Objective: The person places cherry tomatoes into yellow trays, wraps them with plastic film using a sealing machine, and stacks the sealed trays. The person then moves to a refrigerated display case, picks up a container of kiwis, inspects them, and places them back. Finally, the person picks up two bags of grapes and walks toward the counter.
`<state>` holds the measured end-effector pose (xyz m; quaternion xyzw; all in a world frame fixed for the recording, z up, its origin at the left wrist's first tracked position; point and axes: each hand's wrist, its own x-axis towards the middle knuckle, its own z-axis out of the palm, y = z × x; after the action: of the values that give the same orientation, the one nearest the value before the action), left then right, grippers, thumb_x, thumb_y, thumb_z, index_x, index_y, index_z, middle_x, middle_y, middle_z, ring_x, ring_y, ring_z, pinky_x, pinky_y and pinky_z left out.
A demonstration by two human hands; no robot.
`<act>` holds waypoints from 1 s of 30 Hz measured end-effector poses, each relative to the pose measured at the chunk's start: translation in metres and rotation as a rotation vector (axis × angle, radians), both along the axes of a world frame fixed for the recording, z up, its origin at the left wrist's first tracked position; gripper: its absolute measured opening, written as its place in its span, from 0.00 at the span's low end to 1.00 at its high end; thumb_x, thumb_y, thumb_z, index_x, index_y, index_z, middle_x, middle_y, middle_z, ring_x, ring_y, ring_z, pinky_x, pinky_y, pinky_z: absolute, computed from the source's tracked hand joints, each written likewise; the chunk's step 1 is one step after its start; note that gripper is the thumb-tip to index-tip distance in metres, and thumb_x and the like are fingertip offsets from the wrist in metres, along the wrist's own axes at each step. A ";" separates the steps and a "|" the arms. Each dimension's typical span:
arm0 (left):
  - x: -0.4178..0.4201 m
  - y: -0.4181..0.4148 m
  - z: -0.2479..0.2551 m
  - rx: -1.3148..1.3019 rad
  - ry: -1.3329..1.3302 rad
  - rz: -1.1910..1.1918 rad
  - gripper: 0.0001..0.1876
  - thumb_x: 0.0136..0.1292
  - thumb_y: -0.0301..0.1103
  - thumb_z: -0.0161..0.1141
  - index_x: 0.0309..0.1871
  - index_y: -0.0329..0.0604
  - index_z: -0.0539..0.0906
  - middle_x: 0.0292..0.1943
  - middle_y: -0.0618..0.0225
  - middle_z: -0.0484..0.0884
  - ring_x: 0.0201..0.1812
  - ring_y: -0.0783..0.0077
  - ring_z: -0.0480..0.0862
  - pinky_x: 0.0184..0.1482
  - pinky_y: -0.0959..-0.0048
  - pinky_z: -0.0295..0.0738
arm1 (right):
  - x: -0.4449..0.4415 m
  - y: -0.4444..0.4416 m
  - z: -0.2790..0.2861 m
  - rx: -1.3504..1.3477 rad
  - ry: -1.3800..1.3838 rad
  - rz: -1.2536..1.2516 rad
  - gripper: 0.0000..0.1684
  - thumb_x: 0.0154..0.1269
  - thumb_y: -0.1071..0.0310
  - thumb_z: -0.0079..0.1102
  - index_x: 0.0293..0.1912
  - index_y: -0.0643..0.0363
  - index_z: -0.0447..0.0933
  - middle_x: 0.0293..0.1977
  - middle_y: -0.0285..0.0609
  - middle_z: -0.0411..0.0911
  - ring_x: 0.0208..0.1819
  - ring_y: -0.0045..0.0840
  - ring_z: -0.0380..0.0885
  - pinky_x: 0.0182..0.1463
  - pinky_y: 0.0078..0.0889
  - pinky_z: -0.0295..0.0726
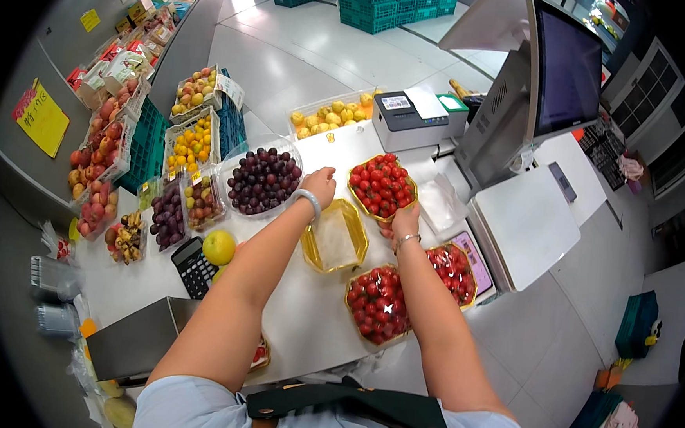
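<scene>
My right hand (402, 220) holds the near edge of a gold-rimmed tray of cherry tomatoes (382, 186). My left hand (319, 186), a pale bangle at its wrist, hovers between a clear bowl of dark grapes (264, 181) and an empty gold-rimmed tray (360, 238); whether its fingers hold anything is unclear. Nearer my body sits a tray of red fruit under shiny film (376, 304). Another wrapped red-fruit tray (452, 273) lies partly behind my right forearm.
A scale plate (524, 225), a monitor (566, 72) and a label printer (407, 124) stand right and back. A calculator (195, 267), a yellow-green fruit (218, 247) and packed grapes (167, 216) are at left. Yellow fruit (332, 116) lines the far edge. A metal box (141, 334) stands near left.
</scene>
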<state>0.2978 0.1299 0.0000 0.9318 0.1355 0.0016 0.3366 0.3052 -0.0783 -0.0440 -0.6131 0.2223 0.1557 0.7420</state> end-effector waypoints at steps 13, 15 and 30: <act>0.051 -0.001 -0.007 -1.008 0.180 0.275 0.20 0.66 0.36 0.47 0.62 0.49 0.73 0.55 0.71 0.76 0.47 0.71 0.73 0.50 0.67 0.69 | 0.015 0.000 -0.004 -0.071 -0.256 0.035 0.42 0.55 0.80 0.47 0.69 0.50 0.50 0.49 0.49 0.72 0.25 0.30 0.79 0.15 0.24 0.77; 0.043 0.006 0.003 -1.096 0.138 0.310 0.20 0.66 0.36 0.48 0.62 0.47 0.72 0.54 0.71 0.77 0.48 0.71 0.73 0.51 0.67 0.68 | 0.014 0.002 0.010 -0.134 -0.271 0.082 0.41 0.54 0.81 0.48 0.68 0.51 0.52 0.51 0.48 0.70 0.30 0.31 0.80 0.17 0.25 0.80; -0.227 0.179 0.153 -1.259 0.105 -0.072 0.21 0.67 0.32 0.50 0.63 0.45 0.70 0.53 0.68 0.79 0.50 0.77 0.80 0.54 0.74 0.75 | -0.185 0.110 0.202 0.130 -0.367 0.577 0.39 0.59 0.76 0.51 0.69 0.51 0.54 0.42 0.40 0.73 0.25 0.16 0.75 0.23 0.18 0.76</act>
<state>0.0710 0.3087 0.1530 0.5581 0.0955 -0.1356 0.8131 0.1205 0.0317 0.1580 -0.6197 -0.1077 0.2603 0.7325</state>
